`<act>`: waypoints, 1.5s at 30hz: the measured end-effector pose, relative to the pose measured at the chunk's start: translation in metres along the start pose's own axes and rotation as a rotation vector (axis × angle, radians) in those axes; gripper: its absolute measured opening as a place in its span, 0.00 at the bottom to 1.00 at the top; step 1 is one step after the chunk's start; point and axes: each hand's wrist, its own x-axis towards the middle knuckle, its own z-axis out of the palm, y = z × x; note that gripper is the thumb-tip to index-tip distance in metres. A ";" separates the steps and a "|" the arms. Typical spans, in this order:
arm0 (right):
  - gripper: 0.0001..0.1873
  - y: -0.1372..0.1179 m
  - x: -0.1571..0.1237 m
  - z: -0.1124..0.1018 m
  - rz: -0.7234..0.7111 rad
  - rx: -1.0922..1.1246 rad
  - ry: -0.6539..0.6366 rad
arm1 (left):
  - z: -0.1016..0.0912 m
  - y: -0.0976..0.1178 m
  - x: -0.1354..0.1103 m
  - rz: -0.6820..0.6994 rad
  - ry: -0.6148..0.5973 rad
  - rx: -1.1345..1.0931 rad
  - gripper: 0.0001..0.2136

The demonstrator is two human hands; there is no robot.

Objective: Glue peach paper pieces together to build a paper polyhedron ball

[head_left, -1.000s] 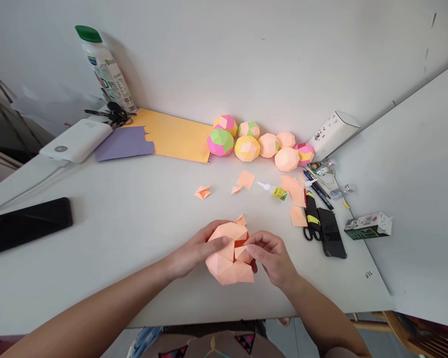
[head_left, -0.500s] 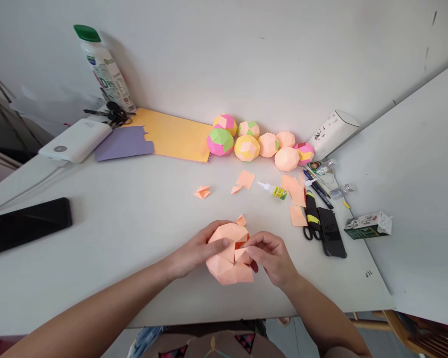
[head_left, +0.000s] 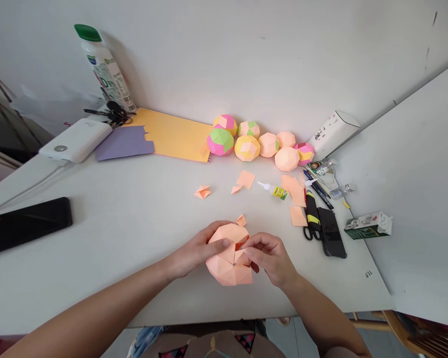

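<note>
A peach paper ball (head_left: 224,268) made of folded facets is held above the table, close to my body. My left hand (head_left: 203,248) wraps its left side, thumb lying over the front face. On the right side of the ball there is an opening with a darker orange inside. My right hand (head_left: 271,256) pinches a folded paper flap (head_left: 242,256) at that opening between thumb and fingers. Just behind the ball is a small folded peach piece (head_left: 241,221). Another folded piece (head_left: 202,192) lies farther back on the table.
Several finished paper balls (head_left: 247,148) line the wall. A glue bottle (head_left: 273,190), peach paper scraps (head_left: 294,189), scissors (head_left: 312,231) and a phone (head_left: 332,231) lie to the right. Leftward are yellow card (head_left: 179,134), a power bank (head_left: 76,140) and a black phone (head_left: 28,223).
The pinched flap has moved slightly left and inward against the ball, and the gap beneath it looks narrower. My left hand keeps its hold.
</note>
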 end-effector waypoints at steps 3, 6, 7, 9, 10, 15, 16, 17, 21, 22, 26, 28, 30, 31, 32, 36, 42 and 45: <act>0.09 0.001 0.000 0.000 0.007 0.008 0.003 | 0.000 0.001 0.000 -0.002 -0.006 0.018 0.27; 0.09 0.002 0.000 0.001 0.033 0.006 0.001 | -0.001 0.002 0.000 -0.021 0.019 0.079 0.28; 0.10 0.002 0.000 0.001 0.040 -0.001 0.004 | -0.001 0.002 0.000 -0.029 0.037 0.099 0.28; 0.10 0.000 -0.001 0.002 0.031 -0.013 0.025 | -0.002 0.002 0.000 -0.042 0.065 0.127 0.28; 0.10 -0.001 -0.001 0.002 0.021 -0.015 0.041 | -0.002 0.002 0.001 -0.043 0.071 0.134 0.28; 0.12 -0.006 -0.002 0.002 0.026 0.064 0.065 | -0.002 0.000 0.001 -0.004 0.090 0.119 0.29; 0.12 -0.007 -0.002 0.002 0.036 0.087 0.066 | -0.001 0.000 0.001 0.005 0.097 0.115 0.29; 0.13 -0.007 -0.003 0.002 0.047 0.106 0.069 | -0.001 0.000 0.001 0.013 0.106 0.112 0.28; 0.15 -0.008 -0.004 0.002 0.099 0.138 0.079 | 0.001 0.001 0.002 0.044 0.146 0.092 0.29; 0.15 -0.008 -0.004 0.002 0.110 0.138 0.077 | 0.002 0.002 0.002 0.052 0.157 0.090 0.29; 0.14 -0.008 -0.003 0.002 0.127 0.097 0.061 | 0.002 0.001 0.002 0.069 0.179 0.144 0.29; 0.13 -0.008 -0.002 0.002 0.124 0.076 0.065 | 0.002 0.001 0.002 0.066 0.164 0.182 0.29; 0.12 -0.007 -0.002 0.002 0.126 0.070 0.064 | 0.001 -0.001 0.002 0.067 0.145 0.208 0.28; 0.12 -0.006 -0.002 0.002 0.130 0.070 0.061 | 0.001 -0.002 0.002 0.070 0.139 0.217 0.27; 0.12 -0.006 -0.002 0.003 0.132 0.069 0.058 | 0.001 -0.003 0.002 0.076 0.134 0.224 0.27; 0.11 -0.005 -0.002 0.003 0.119 0.056 0.052 | 0.000 -0.006 0.003 0.086 0.128 0.236 0.28; 0.12 -0.005 -0.004 0.005 0.087 0.008 0.065 | 0.000 -0.007 0.003 0.068 0.126 0.259 0.28; 0.15 -0.007 -0.005 0.004 0.111 0.029 0.067 | 0.000 -0.008 0.002 0.076 0.131 0.279 0.28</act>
